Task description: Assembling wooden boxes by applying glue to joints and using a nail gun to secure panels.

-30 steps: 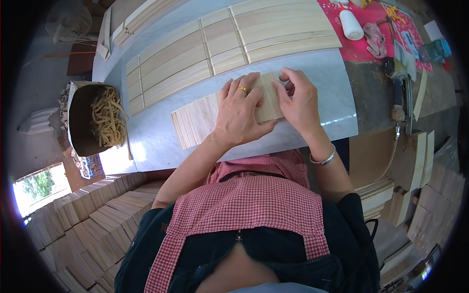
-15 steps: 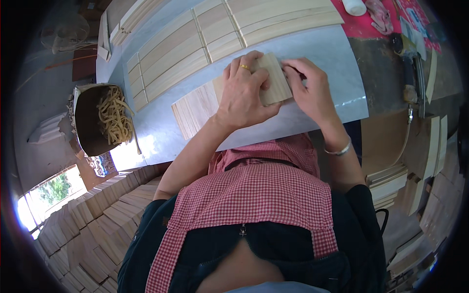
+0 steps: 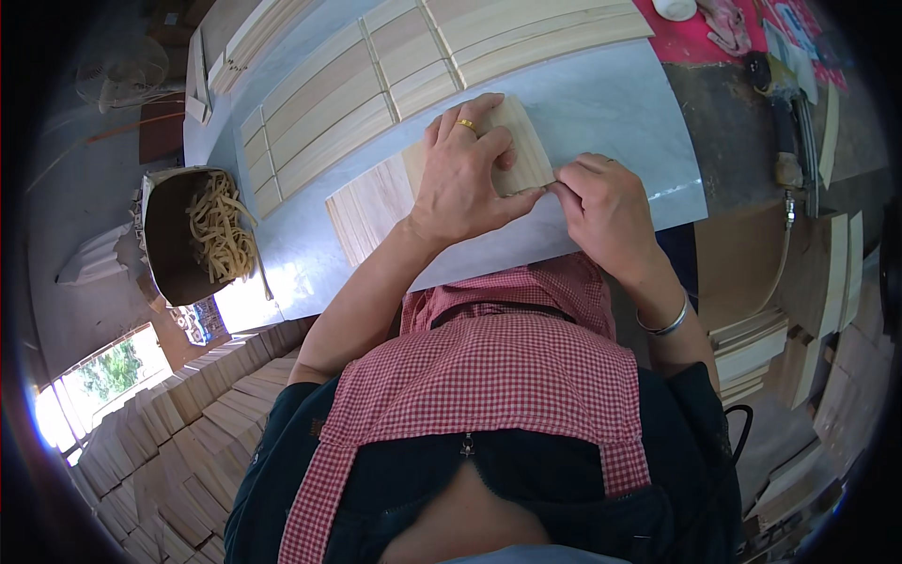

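Note:
A flat pale wooden board [image 3: 373, 205] lies slanted on the blue-grey tabletop. My left hand [image 3: 462, 174], with a gold ring, lies over its middle; the far fingers are bent onto the wood and the thumb stretches along the near edge, gripping it. At the board's right near corner my right hand [image 3: 606, 209] is closed in a pinch, fingertips against the corner and close to the left thumb. Whatever lies between those fingertips is too small to make out. Beyond my hands are larger slatted wooden panels [image 3: 324, 103] with cross grooves.
A box [image 3: 169, 230] of curled tan strips [image 3: 221, 226] stands beside the table's left edge. A tool with a hose [image 3: 787, 150] sits at the right, below a pink cloth [image 3: 672, 45]. Stacked wood pieces [image 3: 202, 428] fill the lower left; more boards [image 3: 752, 348] are at the right.
My right hand has slid nearer to me along the board's right edge, from its middle to the near corner, and its fingers now pinch. The left hand stays on the board.

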A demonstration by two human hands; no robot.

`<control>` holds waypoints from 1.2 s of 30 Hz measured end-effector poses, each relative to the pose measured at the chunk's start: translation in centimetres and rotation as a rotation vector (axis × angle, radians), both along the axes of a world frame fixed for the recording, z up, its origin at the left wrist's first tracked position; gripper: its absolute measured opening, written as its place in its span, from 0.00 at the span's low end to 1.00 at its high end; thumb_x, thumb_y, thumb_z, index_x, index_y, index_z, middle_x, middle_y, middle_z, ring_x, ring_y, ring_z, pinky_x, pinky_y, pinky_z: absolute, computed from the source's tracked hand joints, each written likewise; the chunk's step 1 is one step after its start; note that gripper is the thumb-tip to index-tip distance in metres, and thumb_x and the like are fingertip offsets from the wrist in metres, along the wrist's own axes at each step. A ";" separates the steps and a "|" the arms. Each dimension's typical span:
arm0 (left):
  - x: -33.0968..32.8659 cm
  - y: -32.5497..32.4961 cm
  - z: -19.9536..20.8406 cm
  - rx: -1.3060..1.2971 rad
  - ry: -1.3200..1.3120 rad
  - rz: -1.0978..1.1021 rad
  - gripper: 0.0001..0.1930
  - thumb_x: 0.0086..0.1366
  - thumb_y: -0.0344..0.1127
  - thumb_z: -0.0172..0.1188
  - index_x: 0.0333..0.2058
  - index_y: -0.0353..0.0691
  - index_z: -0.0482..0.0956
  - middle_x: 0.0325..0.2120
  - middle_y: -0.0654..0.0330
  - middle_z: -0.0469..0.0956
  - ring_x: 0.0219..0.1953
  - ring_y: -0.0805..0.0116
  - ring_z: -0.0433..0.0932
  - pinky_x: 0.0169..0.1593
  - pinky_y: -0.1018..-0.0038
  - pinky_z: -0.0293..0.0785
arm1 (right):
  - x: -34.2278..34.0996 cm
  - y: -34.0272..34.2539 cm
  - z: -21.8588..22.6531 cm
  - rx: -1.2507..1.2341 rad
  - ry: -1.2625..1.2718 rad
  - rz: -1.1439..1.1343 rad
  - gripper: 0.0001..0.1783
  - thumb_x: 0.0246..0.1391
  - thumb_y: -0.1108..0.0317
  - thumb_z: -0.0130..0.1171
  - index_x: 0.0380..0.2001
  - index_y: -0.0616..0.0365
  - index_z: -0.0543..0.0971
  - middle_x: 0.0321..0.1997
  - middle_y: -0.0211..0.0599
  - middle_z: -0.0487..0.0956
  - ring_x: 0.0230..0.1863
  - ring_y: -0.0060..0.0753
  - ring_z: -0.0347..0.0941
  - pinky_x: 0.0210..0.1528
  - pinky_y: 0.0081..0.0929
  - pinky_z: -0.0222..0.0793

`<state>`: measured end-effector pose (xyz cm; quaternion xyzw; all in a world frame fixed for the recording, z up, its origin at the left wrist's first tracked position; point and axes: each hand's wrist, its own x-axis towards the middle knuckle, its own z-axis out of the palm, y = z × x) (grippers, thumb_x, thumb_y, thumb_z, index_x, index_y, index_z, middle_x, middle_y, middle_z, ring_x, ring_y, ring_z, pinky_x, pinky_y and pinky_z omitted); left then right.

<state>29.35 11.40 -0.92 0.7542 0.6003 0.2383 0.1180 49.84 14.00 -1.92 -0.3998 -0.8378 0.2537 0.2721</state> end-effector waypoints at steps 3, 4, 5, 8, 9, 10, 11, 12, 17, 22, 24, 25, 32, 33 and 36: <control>-0.2 0.2 -0.4 0.028 -0.021 -0.017 0.22 0.40 0.45 0.78 0.24 0.41 0.73 0.58 0.45 0.70 0.55 0.48 0.68 0.60 0.57 0.61 | -0.1 0.3 0.3 -0.024 -0.015 0.015 0.05 0.45 0.81 0.65 0.24 0.63 0.78 0.24 0.35 0.75 0.24 0.36 0.69 0.30 0.31 0.67; -0.2 0.2 -0.4 0.037 -0.028 -0.022 0.21 0.41 0.46 0.78 0.24 0.41 0.74 0.57 0.45 0.70 0.53 0.48 0.68 0.59 0.58 0.61 | -0.1 0.4 0.4 -0.034 -0.019 0.020 0.05 0.45 0.81 0.64 0.23 0.63 0.78 0.23 0.35 0.74 0.24 0.36 0.69 0.30 0.31 0.66; -0.2 0.3 -0.4 0.040 -0.030 -0.021 0.21 0.41 0.46 0.78 0.24 0.41 0.74 0.57 0.45 0.70 0.53 0.48 0.68 0.59 0.58 0.61 | -0.1 0.5 0.5 -0.030 -0.021 0.021 0.05 0.45 0.81 0.64 0.23 0.63 0.78 0.23 0.35 0.74 0.24 0.36 0.69 0.30 0.31 0.66; -0.1 0.5 -0.1 0.043 -0.017 -0.027 0.21 0.40 0.46 0.77 0.23 0.41 0.74 0.57 0.45 0.70 0.53 0.48 0.68 0.59 0.58 0.61 | -0.1 0.6 0.8 0.000 -0.051 0.030 0.05 0.45 0.81 0.64 0.22 0.63 0.77 0.22 0.35 0.73 0.24 0.36 0.68 0.30 0.32 0.66; 0.0 0.6 -0.1 0.045 -0.013 -0.029 0.21 0.40 0.46 0.77 0.22 0.42 0.74 0.57 0.45 0.70 0.53 0.48 0.68 0.58 0.59 0.62 | -0.1 0.7 0.9 0.011 -0.061 0.032 0.05 0.45 0.81 0.63 0.21 0.63 0.77 0.21 0.35 0.73 0.24 0.36 0.68 0.29 0.32 0.66; 0.0 0.7 0.0 0.049 -0.018 -0.031 0.21 0.39 0.45 0.77 0.22 0.42 0.73 0.56 0.46 0.71 0.52 0.48 0.68 0.57 0.59 0.62 | 0.0 0.6 1.1 0.024 -0.042 0.036 0.05 0.45 0.81 0.63 0.22 0.62 0.76 0.21 0.35 0.72 0.23 0.36 0.67 0.29 0.32 0.65; 0.0 0.8 0.1 0.055 -0.025 -0.035 0.21 0.38 0.45 0.77 0.21 0.43 0.73 0.56 0.46 0.71 0.51 0.49 0.68 0.56 0.59 0.62 | 0.0 0.5 1.1 0.038 -0.024 0.039 0.05 0.45 0.81 0.62 0.22 0.62 0.76 0.21 0.35 0.72 0.23 0.37 0.66 0.29 0.33 0.65; 0.2 1.1 -0.1 0.076 -0.054 -0.039 0.21 0.38 0.45 0.77 0.21 0.43 0.73 0.56 0.46 0.71 0.51 0.49 0.68 0.56 0.59 0.62 | 0.3 0.7 1.0 0.058 -0.053 0.034 0.05 0.45 0.81 0.62 0.22 0.62 0.76 0.21 0.35 0.72 0.23 0.37 0.66 0.29 0.33 0.65; 0.0 0.7 0.1 0.070 -0.064 -0.057 0.21 0.39 0.45 0.75 0.21 0.43 0.71 0.55 0.46 0.71 0.49 0.50 0.68 0.54 0.59 0.62 | 0.7 0.6 0.3 0.080 -0.083 0.100 0.03 0.47 0.77 0.62 0.25 0.60 0.76 0.23 0.35 0.71 0.25 0.41 0.68 0.31 0.36 0.65; -0.1 0.9 0.6 0.028 -0.033 0.009 0.20 0.40 0.44 0.74 0.21 0.42 0.71 0.55 0.46 0.71 0.49 0.50 0.68 0.55 0.60 0.62 | 6.9 5.2 0.4 0.198 0.057 -0.207 0.19 0.55 0.69 0.64 0.49 0.62 0.79 0.47 0.45 0.80 0.45 0.46 0.77 0.50 0.36 0.74; -0.4 0.2 0.5 0.019 -0.019 0.030 0.20 0.40 0.44 0.74 0.20 0.42 0.71 0.55 0.46 0.72 0.49 0.50 0.68 0.55 0.60 0.62 | 12.8 10.4 0.3 0.316 -0.109 -0.540 0.20 0.58 0.64 0.61 0.50 0.63 0.78 0.50 0.51 0.79 0.48 0.50 0.76 0.52 0.40 0.73; -0.1 0.1 0.5 0.026 -0.043 0.020 0.20 0.40 0.44 0.74 0.20 0.42 0.71 0.55 0.46 0.72 0.49 0.50 0.68 0.55 0.60 0.62 | 17.4 12.7 -0.4 0.346 -0.246 -0.670 0.22 0.58 0.61 0.62 0.50 0.65 0.78 0.48 0.53 0.80 0.48 0.53 0.77 0.52 0.42 0.74; 0.0 0.4 0.6 0.049 -0.076 0.013 0.19 0.40 0.43 0.74 0.21 0.41 0.72 0.56 0.47 0.72 0.52 0.50 0.68 0.57 0.60 0.62 | 21.7 18.1 -3.2 -0.096 -0.679 -0.894 0.34 0.53 0.57 0.65 0.54 0.66 0.62 0.39 0.61 0.82 0.43 0.64 0.81 0.45 0.53 0.75; -0.1 0.2 0.7 0.039 -0.070 0.021 0.19 0.40 0.44 0.74 0.21 0.41 0.72 0.55 0.47 0.72 0.52 0.50 0.68 0.57 0.60 0.62 | 22.2 18.6 -3.5 -0.027 -0.646 -0.890 0.30 0.51 0.59 0.64 0.50 0.67 0.66 0.36 0.58 0.82 0.38 0.60 0.82 0.41 0.50 0.76; 0.2 -0.1 1.1 0.037 -0.066 0.015 0.19 0.41 0.44 0.74 0.21 0.41 0.72 0.55 0.48 0.73 0.53 0.50 0.68 0.58 0.60 0.62 | 22.7 18.1 -1.8 -0.061 -0.595 -0.900 0.24 0.49 0.61 0.63 0.45 0.67 0.72 0.32 0.54 0.83 0.33 0.56 0.82 0.38 0.46 0.77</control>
